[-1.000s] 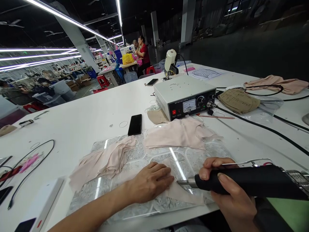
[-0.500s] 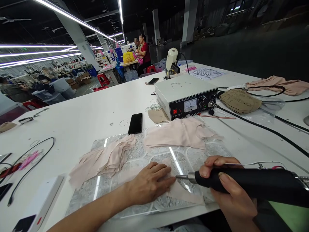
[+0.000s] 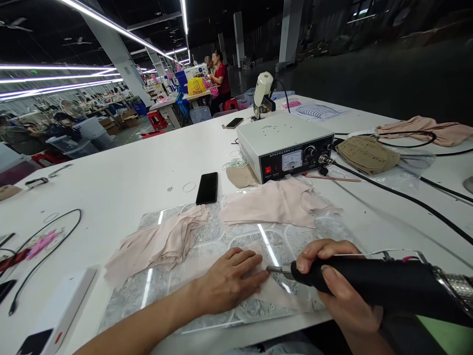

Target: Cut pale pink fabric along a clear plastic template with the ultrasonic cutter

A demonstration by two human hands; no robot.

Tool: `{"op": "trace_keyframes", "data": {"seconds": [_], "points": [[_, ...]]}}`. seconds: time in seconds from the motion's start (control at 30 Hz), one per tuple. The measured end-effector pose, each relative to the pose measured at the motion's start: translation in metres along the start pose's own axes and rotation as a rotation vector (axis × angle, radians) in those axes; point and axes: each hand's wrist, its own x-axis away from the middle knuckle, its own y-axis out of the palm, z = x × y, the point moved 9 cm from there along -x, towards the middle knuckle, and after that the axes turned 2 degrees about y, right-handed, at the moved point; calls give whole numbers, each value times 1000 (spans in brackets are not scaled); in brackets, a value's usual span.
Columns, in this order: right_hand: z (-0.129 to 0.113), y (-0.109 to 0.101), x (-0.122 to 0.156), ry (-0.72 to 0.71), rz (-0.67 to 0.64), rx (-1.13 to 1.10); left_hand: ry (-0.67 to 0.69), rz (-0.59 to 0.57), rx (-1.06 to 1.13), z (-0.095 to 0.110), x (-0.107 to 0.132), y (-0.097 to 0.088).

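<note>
My left hand (image 3: 232,281) lies palm down, fingers stretched out, pressing a pale pink fabric piece (image 3: 279,293) onto a grey marbled board (image 3: 207,323). My right hand (image 3: 340,281) is wrapped round a black handheld ultrasonic tool (image 3: 384,283). Its narrow metal tip points left and is close to the left index fingertip, over the fabric; whether it touches cannot be seen. To the left on the board sits a loose stack of pink fabric pieces (image 3: 166,241). Another pink pile (image 3: 269,204) lies at the board's back edge.
Behind the board stands a control box (image 3: 286,148) with a dial, its black cable (image 3: 399,197) running right. A phone (image 3: 207,188) lies at the board's back edge. Brown patterned pieces (image 3: 367,154) are at right, a white box (image 3: 68,305) at left. People work at machines farther back.
My right hand and the ultrasonic tool have shifted slightly left, the tip moving a little along beside the left fingers. My left hand stays in place on the fabric.
</note>
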Motion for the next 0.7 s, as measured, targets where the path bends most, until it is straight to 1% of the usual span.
{"op": "trace_keyframes", "data": {"seconds": [0.2, 0.27, 0.37, 0.43, 0.5, 0.6, 0.7], "points": [[1, 2, 1, -24, -31, 7, 6, -20, 4, -1, 1, 2], [0, -3, 3, -3, 3, -14, 8, -29, 15, -3, 1, 2], [-7, -16, 11, 63, 81, -78, 10, -60, 31, -8, 1, 2], [-15, -22, 17, 91, 94, -106, 16, -90, 38, -11, 2, 3], [-22, -24, 21, 105, 78, -96, 24, -110, 36, -14, 3, 4], [-26, -24, 24, 120, 57, -59, 43, -94, 22, -14, 3, 1], [-26, -22, 26, 108, 45, -50, 69, -45, 13, -8, 1, -5]]}}
